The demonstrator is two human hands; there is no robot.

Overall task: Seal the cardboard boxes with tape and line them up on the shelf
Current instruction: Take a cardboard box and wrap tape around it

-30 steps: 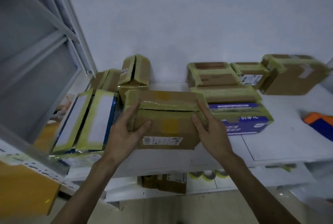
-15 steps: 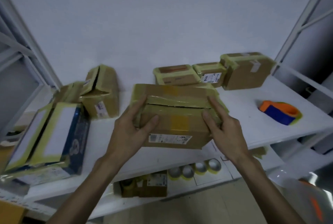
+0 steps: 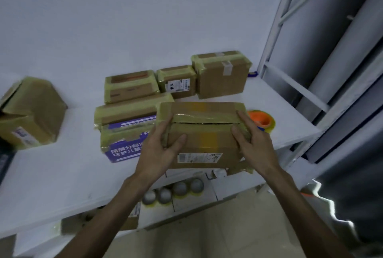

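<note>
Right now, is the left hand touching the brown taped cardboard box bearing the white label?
Touching. The head view shows the left hand gripping the cardboard box at its left end.

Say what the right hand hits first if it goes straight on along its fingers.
The right hand would likely meet the rear-right brown taped cardboard box; depth is unclear.

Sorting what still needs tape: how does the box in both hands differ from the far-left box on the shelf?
The held box is gripped at its ends by the left hand and right hand; the far-left box sits untouched on the shelf. The held box's top lies flat under tape; the far-left box's flaps stick up. Both are brown cardboard with a printed label.
</note>
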